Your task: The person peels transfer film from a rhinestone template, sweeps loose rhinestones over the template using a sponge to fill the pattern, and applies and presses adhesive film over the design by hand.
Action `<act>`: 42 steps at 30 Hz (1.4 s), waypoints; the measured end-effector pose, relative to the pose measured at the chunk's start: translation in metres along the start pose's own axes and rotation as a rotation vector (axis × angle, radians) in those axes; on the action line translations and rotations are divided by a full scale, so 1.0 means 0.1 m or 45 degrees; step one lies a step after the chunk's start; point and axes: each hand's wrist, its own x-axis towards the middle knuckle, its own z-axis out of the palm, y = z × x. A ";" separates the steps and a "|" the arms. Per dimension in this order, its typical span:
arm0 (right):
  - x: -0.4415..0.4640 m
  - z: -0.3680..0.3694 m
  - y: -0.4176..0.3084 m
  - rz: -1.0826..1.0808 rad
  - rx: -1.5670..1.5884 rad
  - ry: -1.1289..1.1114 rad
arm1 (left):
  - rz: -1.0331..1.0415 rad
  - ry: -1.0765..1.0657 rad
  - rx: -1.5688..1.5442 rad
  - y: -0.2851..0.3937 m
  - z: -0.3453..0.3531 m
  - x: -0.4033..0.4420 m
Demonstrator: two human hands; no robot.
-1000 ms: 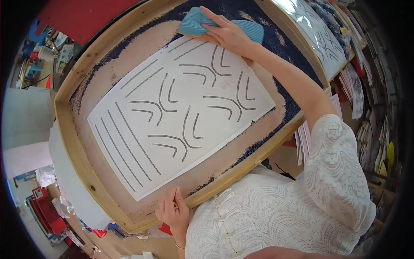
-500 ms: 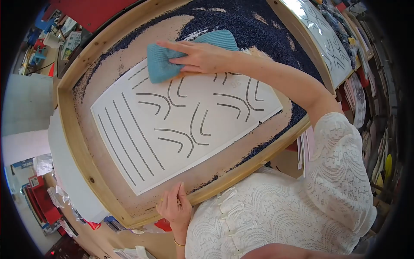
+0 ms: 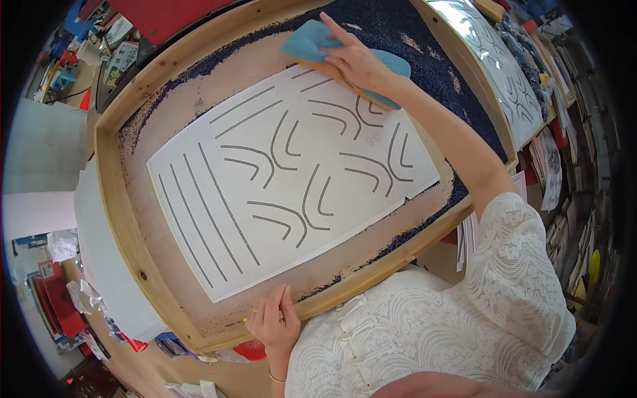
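My right hand [image 3: 361, 63] grips a folded teal pad [image 3: 310, 41] at the upper edge of a white sheet [image 3: 232, 192] printed with dark straight and curved lines. The sheet lies flat inside a wooden frame [image 3: 123, 222], on a pale surface. Dark blue grains [image 3: 431, 73] are heaped along the frame's upper right part. My left hand [image 3: 274, 320] is at the frame's near edge, below the sheet, with its fingers bent together; whatever they may hold is too small to name.
Another sheet with curved lines [image 3: 494, 63] lies beyond the frame's right side. A red surface [image 3: 162, 16] is at the upper left. Stacked papers [image 3: 564, 245] stand at the right, and a red object [image 3: 250, 349] lies under the frame's near edge.
My right hand moved the pad left and down over the sheet, then back up and right to the upper edge. My left hand stayed near the frame's front edge.
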 end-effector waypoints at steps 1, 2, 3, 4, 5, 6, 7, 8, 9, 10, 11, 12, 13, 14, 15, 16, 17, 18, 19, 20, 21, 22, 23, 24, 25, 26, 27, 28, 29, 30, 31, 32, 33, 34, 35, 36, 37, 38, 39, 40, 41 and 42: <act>-0.04 -0.01 -0.02 -0.101 0.021 0.006 | -0.001 -0.005 -0.002 0.00 0.00 0.00; -0.06 -0.01 -0.10 -0.172 0.024 -0.030 | 0.001 -0.008 -0.004 0.00 0.00 0.02; -0.06 0.02 -0.21 -0.242 0.027 -0.062 | 0.000 -0.007 -0.008 0.00 0.01 0.02; -0.02 0.05 -0.30 -0.313 0.032 -0.094 | -0.001 -0.005 -0.009 -0.01 0.02 0.01; 0.06 0.09 -0.36 -0.366 0.062 -0.118 | -0.003 -0.003 -0.007 -0.02 0.03 0.01; 0.14 0.14 -0.42 -0.417 0.093 -0.140 | -0.023 -0.009 -0.004 -0.02 0.03 0.00; 0.21 0.17 -0.46 -0.469 0.124 -0.160 | -0.043 -0.016 0.001 -0.01 0.03 -0.01; 0.28 0.18 -0.49 -0.416 0.041 -0.174 | -0.064 -0.022 0.008 0.00 0.03 -0.01; 0.37 0.19 -0.50 -0.365 -0.039 -0.187 | -0.062 -0.014 0.014 0.00 0.03 -0.01; 0.43 0.21 -0.50 -0.315 -0.117 -0.202 | -0.063 -0.005 0.021 0.01 0.03 -0.01; 0.46 0.23 -0.47 -0.271 -0.250 -0.176 | -0.065 0.007 0.026 0.01 0.03 -0.01; 0.47 0.25 -0.41 -0.226 -0.386 -0.152 | -0.069 0.013 0.031 0.01 0.02 -0.02; 0.48 0.26 -0.34 -0.180 -0.525 -0.128 | -0.074 0.019 0.033 0.01 0.03 -0.03; 0.44 0.25 -0.25 -0.256 -0.494 0.005 | -0.080 0.026 0.032 0.01 0.03 -0.04; 0.43 0.21 -0.13 -0.140 -0.508 -0.087 | -0.078 0.032 0.031 0.01 0.03 -0.04; 0.41 0.15 -0.04 -0.021 -0.523 -0.180 | -0.076 0.037 0.028 0.02 0.02 -0.03; 0.38 0.05 -0.03 0.102 -0.538 -0.273 | -0.072 0.039 0.023 0.02 0.02 -0.03; 0.30 -0.06 -0.03 0.184 -0.536 -0.296 | -0.070 0.030 0.021 0.02 0.01 -0.04; 0.26 -0.22 -0.01 0.202 -0.451 -0.367 | -0.068 0.020 0.016 0.01 0.01 -0.04; 0.22 -0.37 0.03 0.221 -0.364 -0.440 | -0.068 0.008 0.011 0.01 0.01 -0.04; 0.10 -0.43 0.06 0.163 -0.307 -0.424 | -0.067 0.002 -0.006 0.02 0.00 -0.03; -0.01 -0.49 0.10 0.105 -0.251 -0.411 | -0.069 -0.008 -0.024 0.04 -0.01 -0.01; -0.19 -0.51 0.10 -0.034 -0.226 -0.304 | -0.071 -0.017 -0.041 0.05 -0.01 0.00; -0.32 -0.50 0.08 -0.174 -0.199 -0.192 | -0.065 -0.023 -0.036 0.04 0.00 0.00; -0.43 -0.48 0.00 -0.199 -0.202 -0.175 | -0.057 -0.026 -0.026 0.02 0.00 -0.01; -0.55 -0.47 -0.10 -0.228 -0.205 -0.154 | -0.046 -0.024 -0.015 0.01 0.02 0.00; -0.63 -0.43 -0.14 -0.254 -0.207 -0.130 | -0.048 -0.025 -0.015 0.01 0.02 0.00; -0.66 -0.36 -0.10 -0.268 -0.268 -0.057 | -0.047 -0.027 -0.013 0.01 0.02 0.00; -0.61 -0.34 -0.03 -0.245 -0.292 -0.034 | -0.047 -0.028 -0.010 0.01 0.02 0.00; -0.54 -0.31 0.06 -0.223 -0.314 -0.009 | -0.051 -0.026 -0.009 0.01 0.02 0.00; -0.43 -0.27 0.16 -0.202 -0.336 0.019 | -0.055 -0.021 -0.007 0.02 0.03 0.01; -0.30 -0.20 0.26 -0.368 -0.406 0.218 | -0.057 -0.013 -0.005 0.04 0.03 0.01; -0.21 -0.13 0.33 -0.344 -0.359 0.180 | -0.068 -0.010 -0.004 0.04 0.03 0.00; -0.09 -0.11 0.34 -0.325 -0.314 0.145 | -0.078 -0.002 -0.003 0.04 0.04 -0.01; 0.02 -0.09 0.33 -0.310 -0.266 0.111 | -0.090 0.009 0.001 0.04 0.04 -0.01; 0.09 -0.06 0.31 -0.303 -0.118 0.095 | -0.081 0.007 0.011 0.04 0.04 0.00; 0.15 -0.05 0.24 -0.297 0.030 0.070 | -0.079 0.002 0.019 0.04 0.03 0.00; 0.19 -0.04 0.17 -0.289 0.179 0.035 | -0.082 -0.007 0.022 0.04 0.03 -0.02; 0.21 -0.03 0.11 -0.359 0.186 -0.006 | -0.077 -0.002 0.019 0.04 0.03 -0.02; 0.23 -0.04 0.03 -0.425 0.191 -0.048 | -0.072 0.000 0.013 0.04 0.03 0.00; 0.24 -0.06 -0.04 -0.489 0.195 -0.090 | -0.065 0.000 0.004 0.04 0.03 0.00; 0.22 -0.08 -0.13 -0.470 0.209 -0.186 | -0.070 -0.002 0.005 0.04 0.03 0.00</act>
